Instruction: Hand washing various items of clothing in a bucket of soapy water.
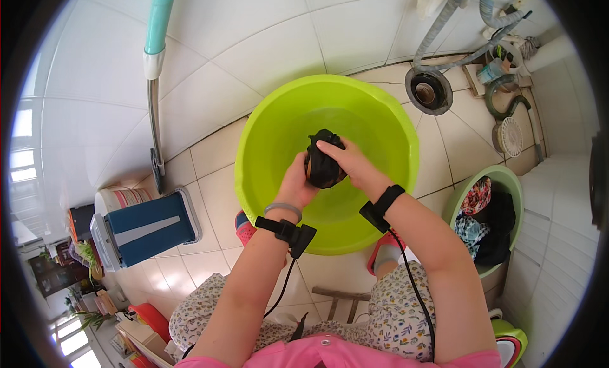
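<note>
A bunched black cloth (325, 161), which looks damp, is held between both my hands above a large lime-green plastic basin (252, 130). My left hand (297, 182) cups it from the left and below, its fingers partly hidden by the cloth. My right hand (346, 159) grips its upper right side, the thumb lying across the top. The basin stands on the floor in front of me, between my feet, and seems to hold some clear water. A black strap with a small device and a cable sits on each wrist.
At right stands a green bucket (518, 211) with clothes (495, 225) inside. Beyond it are a floor drain (428, 92), a grey hose (440, 30) and a round white strainer (510, 137). A blue bin (147, 230) and a mop pole (153, 106) are at left.
</note>
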Tool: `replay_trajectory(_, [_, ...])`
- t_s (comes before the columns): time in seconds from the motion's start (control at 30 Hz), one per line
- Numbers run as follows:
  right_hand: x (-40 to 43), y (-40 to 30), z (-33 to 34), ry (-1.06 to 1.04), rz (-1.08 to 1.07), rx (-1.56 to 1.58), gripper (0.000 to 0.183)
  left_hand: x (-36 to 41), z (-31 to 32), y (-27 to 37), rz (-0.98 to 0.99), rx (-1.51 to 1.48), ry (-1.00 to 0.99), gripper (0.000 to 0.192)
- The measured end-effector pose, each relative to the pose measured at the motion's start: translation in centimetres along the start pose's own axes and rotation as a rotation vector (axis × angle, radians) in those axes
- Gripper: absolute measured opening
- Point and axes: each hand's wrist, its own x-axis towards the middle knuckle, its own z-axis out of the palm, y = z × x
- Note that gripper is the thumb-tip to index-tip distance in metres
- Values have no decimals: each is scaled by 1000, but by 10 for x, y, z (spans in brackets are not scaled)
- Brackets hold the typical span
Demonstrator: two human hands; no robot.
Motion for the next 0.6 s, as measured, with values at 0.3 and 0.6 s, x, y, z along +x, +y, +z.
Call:
replay_trajectory(0.3, [-9,13,24,58,-225,-408,42,-3,2,5,-132,-216,41,47])
replay_trajectory(0.6, [-7,-4,15,156,138,140,30,-2,39,-19,561,226,311,14])
